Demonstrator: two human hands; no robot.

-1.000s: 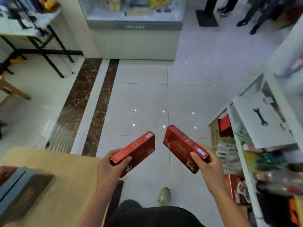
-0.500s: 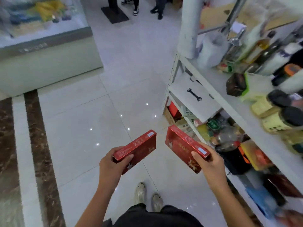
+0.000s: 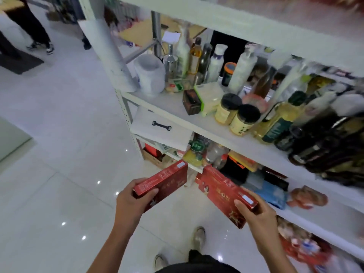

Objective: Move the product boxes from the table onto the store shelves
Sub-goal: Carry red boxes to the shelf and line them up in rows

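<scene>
red boxes: 2 | left hand grips left box | right hand grips right box

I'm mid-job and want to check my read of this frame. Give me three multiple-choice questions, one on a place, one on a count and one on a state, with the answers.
1. Where do the two black-lidded jars stand?
A) on the floor
B) on a table
C) on the white shelf

2. How many red boxes are being held?
A) one
B) two
C) three

3. What is the left hand doing?
A) gripping a red box
B) hanging empty
C) resting flat on the shelf

Answers:
1 C: both jars stand on the shelf board beside an oil bottle.
2 B: each hand holds one box, with the second in the right hand.
3 A: its thumb and fingers curl round the near end of its box.
</scene>
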